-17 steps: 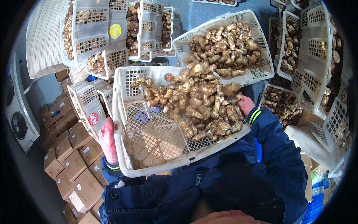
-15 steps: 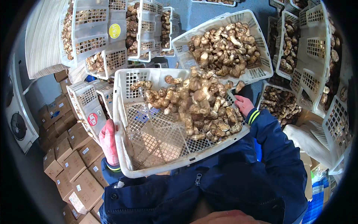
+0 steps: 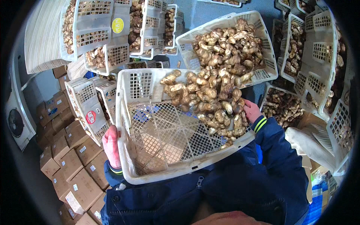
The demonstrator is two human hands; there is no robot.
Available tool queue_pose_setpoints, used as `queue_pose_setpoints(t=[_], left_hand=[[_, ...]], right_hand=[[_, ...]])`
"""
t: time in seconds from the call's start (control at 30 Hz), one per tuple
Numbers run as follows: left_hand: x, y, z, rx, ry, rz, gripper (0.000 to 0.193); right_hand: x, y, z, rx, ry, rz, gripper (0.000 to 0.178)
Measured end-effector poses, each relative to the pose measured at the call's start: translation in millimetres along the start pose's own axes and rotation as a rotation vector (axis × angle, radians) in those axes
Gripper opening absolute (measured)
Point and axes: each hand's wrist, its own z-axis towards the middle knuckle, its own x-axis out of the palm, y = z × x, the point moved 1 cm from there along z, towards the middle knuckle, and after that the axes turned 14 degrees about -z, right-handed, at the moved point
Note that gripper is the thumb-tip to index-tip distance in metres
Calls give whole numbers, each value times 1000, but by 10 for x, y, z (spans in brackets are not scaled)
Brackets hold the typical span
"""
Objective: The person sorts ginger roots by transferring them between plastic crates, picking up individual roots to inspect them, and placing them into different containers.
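I hold a white plastic crate (image 3: 150, 173) tilted in front of my body. At its left end my left hand (image 3: 111, 146), in a pinkish glove, is closed on the rim. My right hand (image 3: 251, 111), also pinkish, grips the right end, its fingers partly hidden by the crate's side. Stubby brown-and-cream mushrooms (image 3: 210, 99) crowd the crate's far right corner and spill over its edge. Beyond and below that corner stands a second white crate (image 3: 187, 56), heaped with the same mushrooms (image 3: 232, 47). The left part of the held crate shows its bare mesh bottom.
Stacked white crates (image 3: 93, 22) of mushrooms stand at the far left, with more crates (image 3: 320, 56) on the right. A low crate of darker mushrooms (image 3: 281, 107) sits beyond my right hand. Cardboard boxes (image 3: 84, 187) are piled at the left, beside a white fan unit (image 3: 17, 123).
Mushrooms have slid from the held crate's right side toward its far corner and into the second crate, baring more mesh. The heap there has grown. Both hands keep their hold.
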Motion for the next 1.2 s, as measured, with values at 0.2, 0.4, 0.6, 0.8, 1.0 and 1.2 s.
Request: queue_pose_setpoints(t=[0.2,0.4,0.6,0.8,1.0,1.2], left_hand=[[-492,87,-81,-32,31,-192,32],[-932,294,-59,30,-48,-164,31],[-1917,763,283,55,92,237,26],[-2535,2169,807,-154,9,421,27],[-3005,3273,1095,-320,-270,106,37],[-3170,3547,1168,-283,-263,219,31]], right_hand=[[221,299,-163,247,-11,-48,38],[521,438,-266,156,-229,-82,37],[848,562,-324,69,-415,35,37],[1176,322,-294,-13,-528,11,34],[1345,512,-331,-48,-462,-174,33],[680,305,360,-392,-564,-709,41]])
